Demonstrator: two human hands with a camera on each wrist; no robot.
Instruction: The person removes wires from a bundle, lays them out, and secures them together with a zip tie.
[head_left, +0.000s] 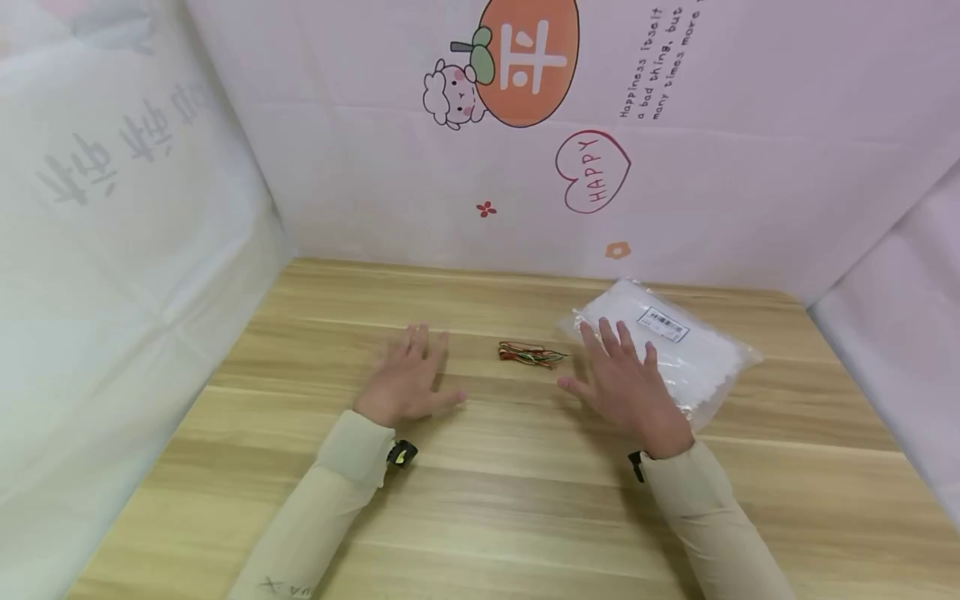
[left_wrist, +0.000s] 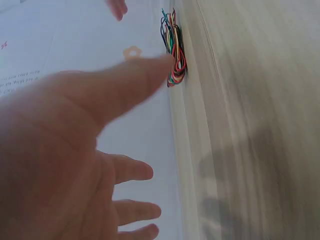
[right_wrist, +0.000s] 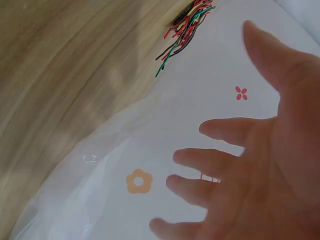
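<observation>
A small bundle of thin coloured wires (head_left: 531, 354), red, green, black and yellow, lies on the wooden table between my two hands. My left hand (head_left: 408, 379) is spread palm down over the table to the left of the bundle and holds nothing. On the other side, my right hand (head_left: 626, 383) has its fingers spread over the near left part of a clear plastic bag (head_left: 701, 362) with white contents and a barcode label (head_left: 663, 324). Whether it touches the bag I cannot tell. In the right wrist view, loose wire ends (right_wrist: 187, 32) stick out of the bundle.
The wooden tabletop (head_left: 487, 500) reaches back to a white printed cloth (head_left: 375, 167) hanging upright behind it. More white cloth (head_left: 112, 292) hangs along the left side, and another sheet (head_left: 915, 333) along the right.
</observation>
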